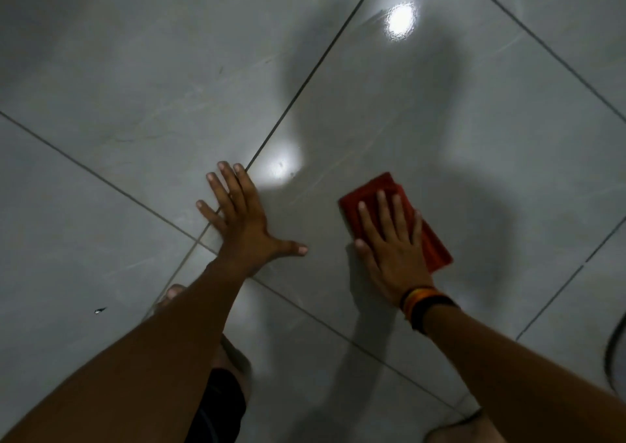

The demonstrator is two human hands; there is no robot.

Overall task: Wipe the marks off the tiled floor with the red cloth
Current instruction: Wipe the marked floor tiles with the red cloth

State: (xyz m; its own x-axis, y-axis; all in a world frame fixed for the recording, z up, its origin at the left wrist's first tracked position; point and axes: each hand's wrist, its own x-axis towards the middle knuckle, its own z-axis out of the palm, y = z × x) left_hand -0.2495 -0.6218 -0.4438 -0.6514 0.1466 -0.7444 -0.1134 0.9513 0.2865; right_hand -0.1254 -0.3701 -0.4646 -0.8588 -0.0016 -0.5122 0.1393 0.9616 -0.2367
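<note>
The folded red cloth (pixel 435 242) lies flat on the grey tiled floor (pixel 372 120), right of centre. My right hand (pixel 391 249) presses down on top of it with fingers spread, covering its middle; bands circle that wrist. My left hand (pixel 242 222) rests flat on the floor to the left, fingers apart, across a dark grout line, holding nothing. Faint streaks and smears show on the glossy tile ahead of the cloth. A small dark speck (pixel 100 311) sits on the tile at lower left.
Dark grout lines (pixel 305 83) cross the floor diagonally. Two bright light reflections (pixel 401 22) glare on the tiles. My knee and dark shorts (pixel 220 405) are at the bottom centre, a foot (pixel 174 293) shows behind my left arm, and a dark curved cord (pixel 613 351) is at the right edge.
</note>
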